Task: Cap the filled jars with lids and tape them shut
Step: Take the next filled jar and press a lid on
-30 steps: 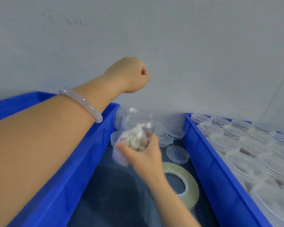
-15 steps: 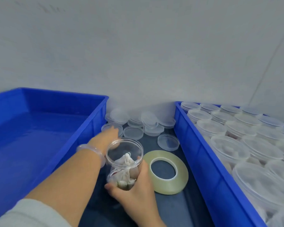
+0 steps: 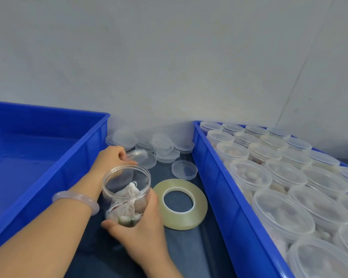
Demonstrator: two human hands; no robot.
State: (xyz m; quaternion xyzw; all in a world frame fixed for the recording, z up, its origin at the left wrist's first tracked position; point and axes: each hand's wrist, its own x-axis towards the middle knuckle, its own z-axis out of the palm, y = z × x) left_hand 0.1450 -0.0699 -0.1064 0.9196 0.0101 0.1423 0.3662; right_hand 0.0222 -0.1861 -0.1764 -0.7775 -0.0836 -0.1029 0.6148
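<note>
My right hand grips an open clear jar low on its body; a white drawstring pouch lies inside it. Behind the jar, my left hand, with a pale bangle on the wrist, curls its fingers round the edge of a clear lid at the front of the lid pile. A roll of clear tape lies flat just right of the jar.
An empty blue bin stands to the left. To the right, another blue bin holds several capped jars. One loose lid lies beyond the tape. A grey wall closes off the back.
My left arm came down from high in the air to the lid pile and took hold of a lid. The right hand lowered the jar and turned it mouth up.
</note>
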